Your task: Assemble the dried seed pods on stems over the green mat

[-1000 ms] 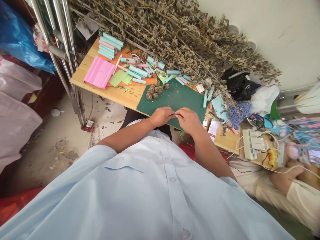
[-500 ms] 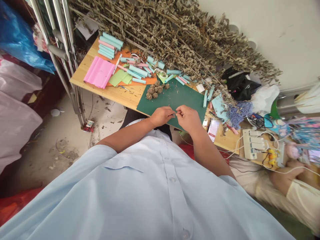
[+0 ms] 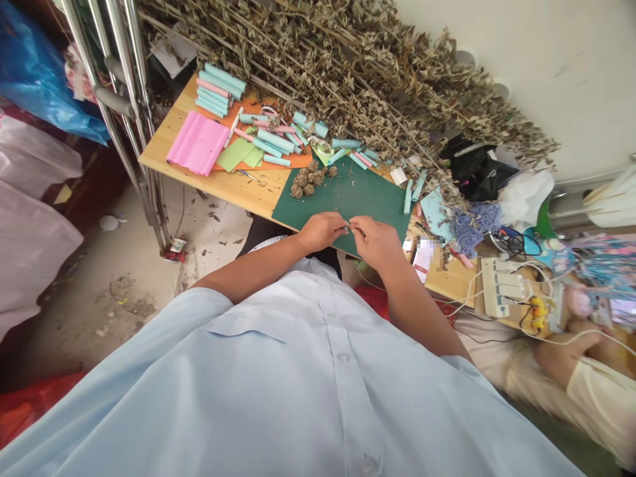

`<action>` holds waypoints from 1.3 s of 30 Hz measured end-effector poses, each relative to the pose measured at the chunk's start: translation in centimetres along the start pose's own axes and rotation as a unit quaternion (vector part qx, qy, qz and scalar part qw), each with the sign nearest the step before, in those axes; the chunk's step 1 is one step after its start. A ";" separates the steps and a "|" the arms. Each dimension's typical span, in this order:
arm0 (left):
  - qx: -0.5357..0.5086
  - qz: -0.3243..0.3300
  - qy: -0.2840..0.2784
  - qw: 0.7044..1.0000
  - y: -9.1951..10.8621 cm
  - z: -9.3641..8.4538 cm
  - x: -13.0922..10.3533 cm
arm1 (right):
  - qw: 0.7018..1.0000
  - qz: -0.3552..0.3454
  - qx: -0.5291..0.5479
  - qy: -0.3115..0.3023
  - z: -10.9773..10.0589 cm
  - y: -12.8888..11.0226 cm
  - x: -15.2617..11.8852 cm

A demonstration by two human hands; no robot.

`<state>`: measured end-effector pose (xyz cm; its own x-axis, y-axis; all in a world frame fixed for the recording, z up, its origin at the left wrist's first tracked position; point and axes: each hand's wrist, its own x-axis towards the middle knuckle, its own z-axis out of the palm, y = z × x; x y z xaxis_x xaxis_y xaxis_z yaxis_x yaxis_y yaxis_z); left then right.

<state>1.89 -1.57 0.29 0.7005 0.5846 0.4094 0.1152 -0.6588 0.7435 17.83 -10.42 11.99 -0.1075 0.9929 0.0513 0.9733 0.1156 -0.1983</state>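
My left hand (image 3: 324, 230) and my right hand (image 3: 372, 240) meet fingertip to fingertip over the front edge of a green cutting mat (image 3: 368, 192). Both are closed in a pinch on something small between them, too tiny to name. Just beyond my left hand, on the mat, sits a pile of brown crumbly balls (image 3: 309, 179) that look like rolled dried herb. Rolled blue paper tubes (image 3: 275, 140) and a few pink ones lie past the mat, on orange and green sheets.
Bundles of dried leafy stems (image 3: 348, 73) lean along the back of the wooden table (image 3: 209, 184). Pink paper (image 3: 197, 143) lies at left, near metal crutches (image 3: 130, 99). To the right are a phone (image 3: 423, 258), purple yarn (image 3: 476, 225), a power strip (image 3: 497, 286) and another person's arm (image 3: 564, 351).
My right hand has turned slightly, its fingers now stretched a little more toward my left fingertips. My left hand and the things on the table look unmoved.
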 end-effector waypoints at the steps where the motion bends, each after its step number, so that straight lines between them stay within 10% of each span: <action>1: -0.001 -0.001 0.000 1.000 0.0 0.0 0.0 | 1.000 -0.002 -0.008 -0.002 0.0 0.0 -0.2; 17: -0.007 0.002 0.002 1.000 0.0 -0.3 0.0 | 0.983 0.054 0.156 0.078 1.9 0.9 -1.4; 39: -0.013 -0.002 -0.004 1.000 0.2 -0.4 0.1 | 0.991 0.003 0.094 0.099 2.1 -0.1 -1.3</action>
<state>1.70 -1.51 0.66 0.7062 0.5833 0.4013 0.1004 -0.6435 0.7588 17.47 -11.70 9.88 -0.0426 0.9707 0.2365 0.9164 0.1322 -0.3777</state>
